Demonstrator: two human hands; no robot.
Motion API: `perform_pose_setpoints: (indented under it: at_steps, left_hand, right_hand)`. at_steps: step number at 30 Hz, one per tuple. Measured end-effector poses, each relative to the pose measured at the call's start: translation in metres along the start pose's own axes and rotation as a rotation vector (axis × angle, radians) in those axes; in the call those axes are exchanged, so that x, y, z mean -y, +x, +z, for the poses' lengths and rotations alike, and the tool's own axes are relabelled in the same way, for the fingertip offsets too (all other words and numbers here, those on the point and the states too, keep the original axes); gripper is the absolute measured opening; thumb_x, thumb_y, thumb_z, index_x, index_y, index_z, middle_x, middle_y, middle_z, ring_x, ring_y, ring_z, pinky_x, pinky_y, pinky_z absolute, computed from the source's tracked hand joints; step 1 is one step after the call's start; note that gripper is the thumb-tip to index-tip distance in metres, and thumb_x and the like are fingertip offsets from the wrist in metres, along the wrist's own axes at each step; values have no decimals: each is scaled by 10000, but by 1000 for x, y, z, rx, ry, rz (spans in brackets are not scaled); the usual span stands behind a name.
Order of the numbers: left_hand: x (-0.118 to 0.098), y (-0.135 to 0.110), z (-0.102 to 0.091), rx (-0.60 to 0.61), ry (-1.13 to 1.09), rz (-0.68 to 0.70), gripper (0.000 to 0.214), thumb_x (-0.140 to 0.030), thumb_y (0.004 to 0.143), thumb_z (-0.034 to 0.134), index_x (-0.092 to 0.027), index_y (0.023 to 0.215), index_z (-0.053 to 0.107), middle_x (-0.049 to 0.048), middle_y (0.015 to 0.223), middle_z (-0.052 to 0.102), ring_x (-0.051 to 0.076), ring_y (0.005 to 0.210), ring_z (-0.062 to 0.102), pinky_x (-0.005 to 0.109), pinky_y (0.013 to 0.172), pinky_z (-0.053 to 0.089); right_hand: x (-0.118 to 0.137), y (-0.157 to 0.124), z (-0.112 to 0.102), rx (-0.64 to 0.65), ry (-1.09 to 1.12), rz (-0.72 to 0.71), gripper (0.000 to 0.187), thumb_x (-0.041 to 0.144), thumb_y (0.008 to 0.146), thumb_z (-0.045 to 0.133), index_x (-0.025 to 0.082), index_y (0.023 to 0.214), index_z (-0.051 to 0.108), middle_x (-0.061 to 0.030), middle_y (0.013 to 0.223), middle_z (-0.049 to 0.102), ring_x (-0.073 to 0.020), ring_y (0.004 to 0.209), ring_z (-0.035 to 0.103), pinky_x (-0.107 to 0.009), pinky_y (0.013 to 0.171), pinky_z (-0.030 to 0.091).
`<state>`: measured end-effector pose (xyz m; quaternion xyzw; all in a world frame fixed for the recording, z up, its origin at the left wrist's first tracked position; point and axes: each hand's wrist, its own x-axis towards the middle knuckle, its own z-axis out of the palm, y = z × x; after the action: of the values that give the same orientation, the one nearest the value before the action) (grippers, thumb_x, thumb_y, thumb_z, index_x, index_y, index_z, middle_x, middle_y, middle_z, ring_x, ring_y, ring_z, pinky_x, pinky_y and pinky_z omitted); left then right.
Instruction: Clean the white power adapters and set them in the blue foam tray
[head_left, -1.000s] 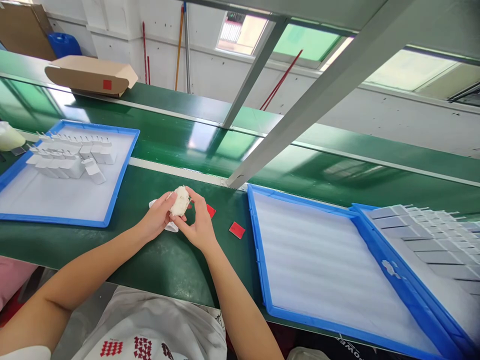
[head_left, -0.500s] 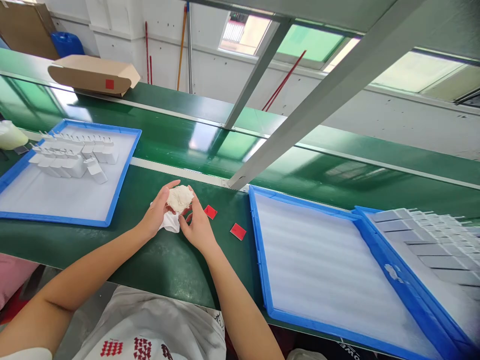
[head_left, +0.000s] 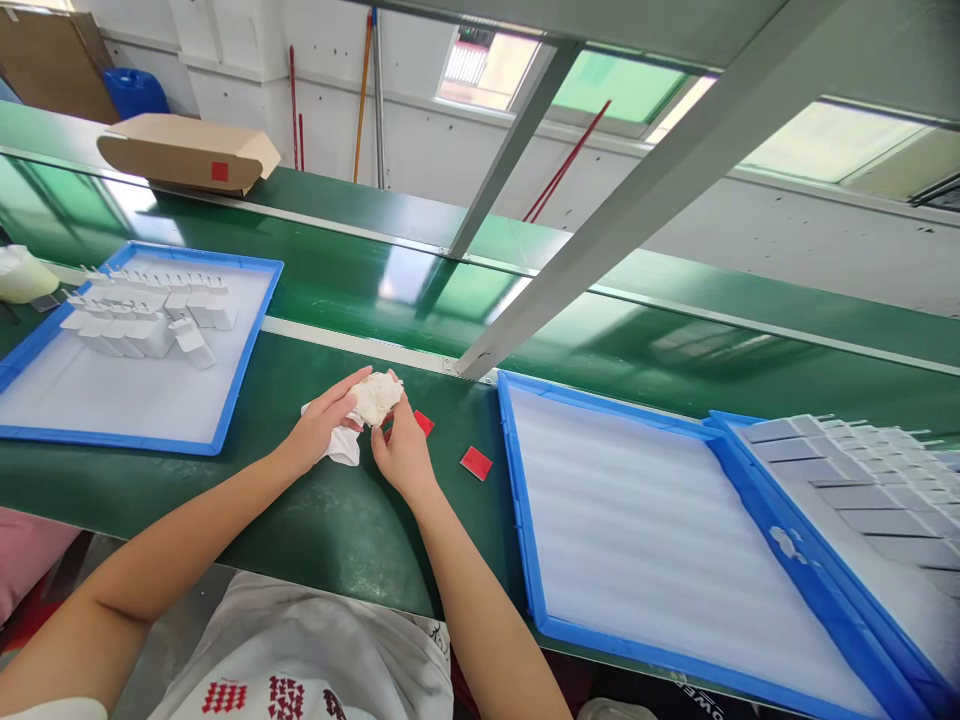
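Observation:
Between my two hands is a cream-coloured, crumpled, lumpy wad (head_left: 376, 398); its exact kind does not show. My left hand (head_left: 324, 420) grips it from the left, fingers laid along its upper edge. On the other side, my right hand (head_left: 403, 445) is closed on its right end. A white crumpled cloth or tissue (head_left: 343, 446) lies on the green bench (head_left: 330, 540) just under the wad. Two flat red pieces (head_left: 476, 463) rest to the right, one of them partly covered by my right hand.
At left stands a blue-rimmed tray (head_left: 150, 442) with several white boxy parts (head_left: 135, 330). To the right is another blue-rimmed tray (head_left: 622, 520), beside a further tray holding rows of white parts (head_left: 855, 480). A grey post (head_left: 600, 230) slants up behind the bench, near a cardboard box (head_left: 184, 150).
Both hands have shifted slightly to the right with the cream wad, and the wad has turned a little. My right hand now covers more of the nearer red piece. The trays stay put.

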<state>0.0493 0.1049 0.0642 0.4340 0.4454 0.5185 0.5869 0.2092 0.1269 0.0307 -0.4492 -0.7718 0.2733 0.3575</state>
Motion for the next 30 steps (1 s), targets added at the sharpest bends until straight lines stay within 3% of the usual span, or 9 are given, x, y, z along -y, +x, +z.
perform_pose_setpoints:
  at_steps: [5, 9, 12, 19, 25, 30]
  left_hand:
    - [2, 0, 2, 81, 38, 14, 712, -449, 822, 706, -236, 1468, 498, 109, 1377, 615, 281, 1189, 587, 340, 883, 539]
    - [2, 0, 1, 78, 58, 26, 723, -368, 787, 757, -245, 1450, 494, 112, 1400, 594, 285, 1268, 552, 389, 995, 509]
    - [-1, -1, 0, 59, 90, 55, 678, -316, 756, 783, -227, 1384, 545, 119, 1375, 606, 288, 1284, 539, 401, 1009, 511]
    - [-5, -3, -3, 65, 201, 149, 560, -253, 743, 780, -261, 1278, 617, 82, 1384, 586, 281, 1296, 499, 383, 981, 524]
    - [-5, -3, -3, 75, 223, 175, 547, -230, 745, 756, -253, 1273, 612, 88, 1407, 580, 280, 1294, 500, 407, 1007, 504]
    - [-6, -4, -3, 83, 224, 194, 535, -214, 740, 746, -253, 1257, 615, 80, 1422, 584, 273, 1301, 505, 409, 1025, 493]
  right_hand:
    - [-2, 1, 0, -10, 16, 48, 738, 129, 821, 479, 186, 1533, 295, -180, 1338, 587, -199, 782, 647, -376, 734, 598]
    - [2, 1, -3, 30, -15, 143, 759, 139, 802, 498, 192, 1534, 301, -83, 1009, 685, -187, 690, 640, -344, 701, 577]
    - [3, 1, -4, 60, -60, 180, 734, 162, 812, 516, 174, 1522, 330, -47, 904, 689, -174, 624, 620, -327, 692, 557]
    - [0, 1, -1, 103, -166, 170, 597, 228, 859, 521, 147, 1446, 448, -147, 1222, 681, -182, 654, 616, -337, 705, 523]
    - [2, 2, -2, 117, -174, 170, 653, 211, 864, 522, 163, 1502, 392, -128, 1207, 701, -181, 656, 627, -323, 729, 526]
    - [3, 2, -2, 122, -202, 165, 543, 192, 845, 539, 168, 1386, 507, -131, 1248, 687, -177, 658, 637, -322, 732, 534]
